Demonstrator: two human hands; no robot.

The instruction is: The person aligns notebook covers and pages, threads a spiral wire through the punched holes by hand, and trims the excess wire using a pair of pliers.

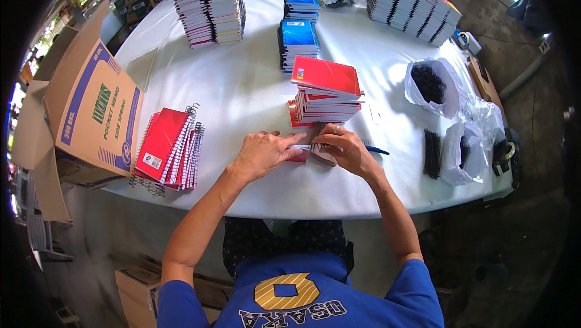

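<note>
Close to the near edge of the table, my left hand (pixel 264 154) presses its thumb and fingers on a small red notebook (pixel 296 157), whose white page edge shows between my hands. My right hand (pixel 348 149) pinches at the notebook's right end; what lies between those fingertips is too small to make out. Under the right fingers is a brownish block-like piece (pixel 322 156), partly covered. A blue pen-like tool (pixel 376 149) lies just right of that hand. Right beyond both hands rises an uneven stack of red notebooks (pixel 327 80).
Red notebooks with loose wire coils (pixel 163 152) lie at left beside an open carton (pixel 91 110). Blue notebook stacks (pixel 298 34) and taller stacks (pixel 209 7) stand farther back, more (pixel 411 7) at far right. Bags of black coils (pixel 430 83) sit on the right of the white table (pixel 254 92).
</note>
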